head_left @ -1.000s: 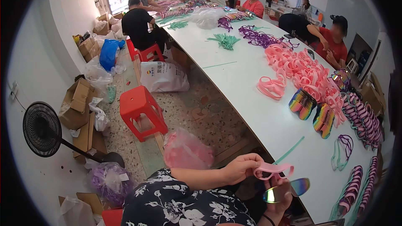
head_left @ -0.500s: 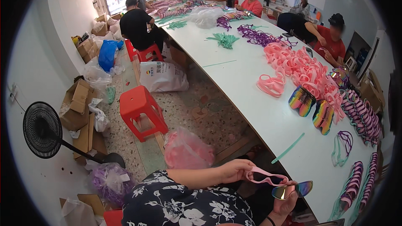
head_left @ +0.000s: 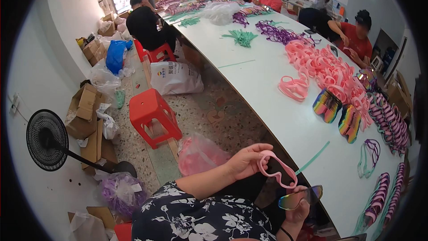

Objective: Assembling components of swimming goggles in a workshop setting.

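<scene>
My left hand pinches the upper left end of a pink goggle frame, which slants down toward the right with its opening facing me. In my right hand is a mirrored goggle lens, gripped between thumb and fingers. Its surface shines orange, green and violet. The lower right end of the frame comes close above the lens and my right fingers; whether they touch I cannot tell. On the white table beyond lie two stacks of rainbow lenses and a heap of pink frames.
A green strap lies near the table edge. Strap bundles and assembled goggles lie to the right. A red stool, bagged pink parts and a black fan stand at left. Co-workers sit around the far table.
My left hand has risen, and the pink frame has turned from nearly level to a steep slant. The lens in my right hand has shifted slightly left and up. The whole view has shifted a little.
</scene>
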Action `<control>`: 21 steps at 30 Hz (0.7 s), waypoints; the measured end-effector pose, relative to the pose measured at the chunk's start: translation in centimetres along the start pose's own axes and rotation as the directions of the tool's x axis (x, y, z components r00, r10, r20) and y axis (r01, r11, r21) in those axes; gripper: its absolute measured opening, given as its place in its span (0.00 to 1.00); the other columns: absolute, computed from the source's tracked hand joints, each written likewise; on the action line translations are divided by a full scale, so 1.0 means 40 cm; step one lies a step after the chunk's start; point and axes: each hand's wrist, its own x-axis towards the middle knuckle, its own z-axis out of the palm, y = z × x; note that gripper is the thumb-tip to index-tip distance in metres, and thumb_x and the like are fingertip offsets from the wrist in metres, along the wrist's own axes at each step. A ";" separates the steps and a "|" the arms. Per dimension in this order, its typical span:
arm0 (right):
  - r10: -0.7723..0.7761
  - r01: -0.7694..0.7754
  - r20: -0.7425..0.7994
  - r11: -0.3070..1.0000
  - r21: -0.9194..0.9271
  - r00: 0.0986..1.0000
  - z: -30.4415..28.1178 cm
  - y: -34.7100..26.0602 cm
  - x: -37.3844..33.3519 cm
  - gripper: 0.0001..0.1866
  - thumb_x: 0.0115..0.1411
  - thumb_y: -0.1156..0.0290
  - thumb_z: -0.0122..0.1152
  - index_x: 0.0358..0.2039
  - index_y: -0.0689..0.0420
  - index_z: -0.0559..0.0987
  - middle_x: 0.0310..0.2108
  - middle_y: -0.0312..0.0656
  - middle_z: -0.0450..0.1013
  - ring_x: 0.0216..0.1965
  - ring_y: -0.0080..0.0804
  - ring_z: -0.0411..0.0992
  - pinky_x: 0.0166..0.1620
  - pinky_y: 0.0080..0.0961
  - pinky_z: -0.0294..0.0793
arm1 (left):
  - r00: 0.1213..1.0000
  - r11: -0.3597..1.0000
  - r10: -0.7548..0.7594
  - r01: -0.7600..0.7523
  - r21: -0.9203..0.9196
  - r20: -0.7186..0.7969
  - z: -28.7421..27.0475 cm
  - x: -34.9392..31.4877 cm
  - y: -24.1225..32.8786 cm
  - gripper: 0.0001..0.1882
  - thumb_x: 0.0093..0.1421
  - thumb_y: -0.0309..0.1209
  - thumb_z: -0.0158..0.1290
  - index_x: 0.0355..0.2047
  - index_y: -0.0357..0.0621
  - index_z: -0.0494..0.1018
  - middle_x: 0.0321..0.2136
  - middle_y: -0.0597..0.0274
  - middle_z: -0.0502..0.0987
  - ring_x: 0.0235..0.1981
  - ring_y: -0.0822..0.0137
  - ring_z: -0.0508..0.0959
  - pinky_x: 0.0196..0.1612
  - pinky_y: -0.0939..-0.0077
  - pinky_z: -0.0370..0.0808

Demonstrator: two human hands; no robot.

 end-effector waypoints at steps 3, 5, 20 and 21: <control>0.016 -0.014 0.041 1.000 -0.025 0.999 0.039 -0.007 0.021 0.29 0.52 0.62 0.69 0.49 0.67 0.71 0.46 0.50 0.70 0.58 0.47 0.68 0.66 0.43 0.62 | 0.995 0.997 0.067 -0.064 0.039 -0.076 0.034 0.035 0.027 0.19 0.64 0.23 0.52 0.55 0.39 0.67 0.42 0.54 0.77 0.38 0.64 0.80 0.42 0.70 0.80; 0.067 -0.059 0.053 0.989 -0.139 0.996 0.048 -0.003 0.031 0.29 0.52 0.61 0.69 0.49 0.67 0.72 0.46 0.47 0.70 0.60 0.44 0.67 0.65 0.37 0.61 | 0.977 0.989 0.134 -0.120 0.089 -0.169 0.080 0.044 0.038 0.20 0.63 0.25 0.53 0.55 0.42 0.67 0.39 0.59 0.77 0.32 0.70 0.78 0.33 0.73 0.77; -0.075 0.004 -0.146 0.899 -0.437 0.986 0.053 0.017 0.023 0.21 0.51 0.80 0.67 0.48 0.63 0.76 0.49 0.43 0.74 0.50 0.30 0.73 0.58 0.29 0.68 | 0.985 0.984 0.140 -0.127 0.123 -0.100 0.078 0.090 -0.002 0.14 0.68 0.30 0.53 0.51 0.40 0.68 0.36 0.61 0.75 0.34 0.73 0.76 0.39 0.77 0.75; -0.105 0.020 -0.132 0.851 -0.524 0.986 0.054 0.023 0.023 0.21 0.51 0.81 0.67 0.47 0.63 0.76 0.48 0.43 0.74 0.50 0.30 0.73 0.57 0.29 0.68 | 0.982 0.979 0.136 -0.113 0.170 -0.130 0.080 0.088 -0.009 0.13 0.68 0.30 0.52 0.50 0.40 0.68 0.36 0.61 0.75 0.35 0.73 0.76 0.40 0.77 0.76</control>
